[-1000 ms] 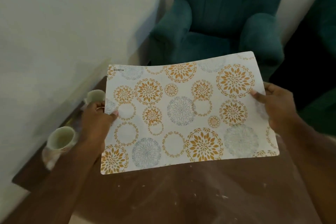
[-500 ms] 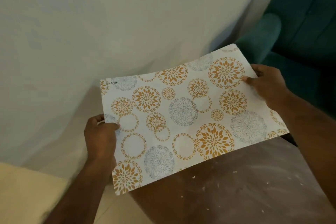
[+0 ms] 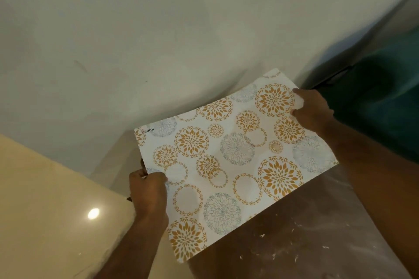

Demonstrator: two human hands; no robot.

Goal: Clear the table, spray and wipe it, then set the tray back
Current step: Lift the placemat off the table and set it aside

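A thin rectangular placemat (image 3: 226, 161) is held between both hands, turned at a slant to the view, with its long near edge running from lower left up to the right. It is white, printed with orange leaf rosettes, grey-blue flower rounds and open leaf rings, and small lettering that reads "KUBE" sits by its far left corner. Its right part lies over the brown surface (image 3: 306, 244), while its left end reaches past that surface's edge, above the floor. Whether the near edge touches the surface or hangs just over it cannot be told.

The left hand (image 3: 148, 192) pinches the mat's short left edge about midway along: the thumb lies on top of the print and the fingers curl out of sight beneath. The right hand (image 3: 311, 111) grips the far right corner, thumb on the upper face and a fingertip showing at the far edge; the rest of its fingers are hidden behind the mat. Both forearms come in from the bottom and the right of the view.

The surface below is dull and smeared, with white flecks (image 3: 261, 235) scattered across it. A pale wall (image 3: 158, 41) fills the upper part of the view. A dark teal armchair (image 3: 385, 97) stands at the right, beyond the right hand. At the left is a glossy cream floor (image 3: 45, 199) with a bright spot of reflected light (image 3: 93, 213).
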